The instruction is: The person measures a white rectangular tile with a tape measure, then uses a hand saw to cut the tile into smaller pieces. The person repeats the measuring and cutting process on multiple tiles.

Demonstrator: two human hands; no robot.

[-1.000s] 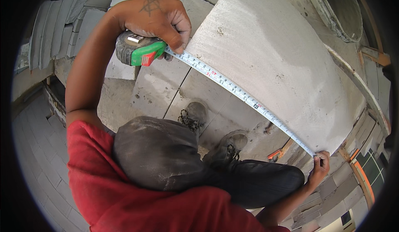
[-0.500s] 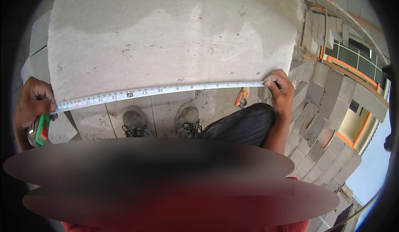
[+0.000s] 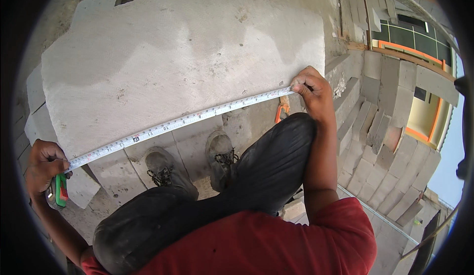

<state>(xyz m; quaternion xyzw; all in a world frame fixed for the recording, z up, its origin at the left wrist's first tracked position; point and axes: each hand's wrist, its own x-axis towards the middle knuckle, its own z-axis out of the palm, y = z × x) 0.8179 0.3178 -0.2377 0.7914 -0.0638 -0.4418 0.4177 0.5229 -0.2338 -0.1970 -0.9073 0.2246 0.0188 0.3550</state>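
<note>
A large grey concrete block (image 3: 163,73) lies in front of me, its top dusty and darker in patches. Along its near edge a white tape measure blade (image 3: 177,122) is drawn out straight. At the block's left corner my left hand (image 3: 45,167) pinches the blade, with the green and black tape measure case (image 3: 60,190) just below the fingers. My right hand (image 3: 312,88) closes on the other end of the blade by the block's near right corner. That end of the blade is hidden under the fingers.
My shoes (image 3: 160,164) stand on pale blocks below the near edge. An orange-handled tool (image 3: 281,111) lies on the ground near my right knee. Stacked grey blocks (image 3: 390,161) rise on the right, beside a building with an orange-framed window (image 3: 424,114).
The view has tilted, so the block and tape slant up to the right and more of my legs shows. Both hands keep their hold on the tape.
</note>
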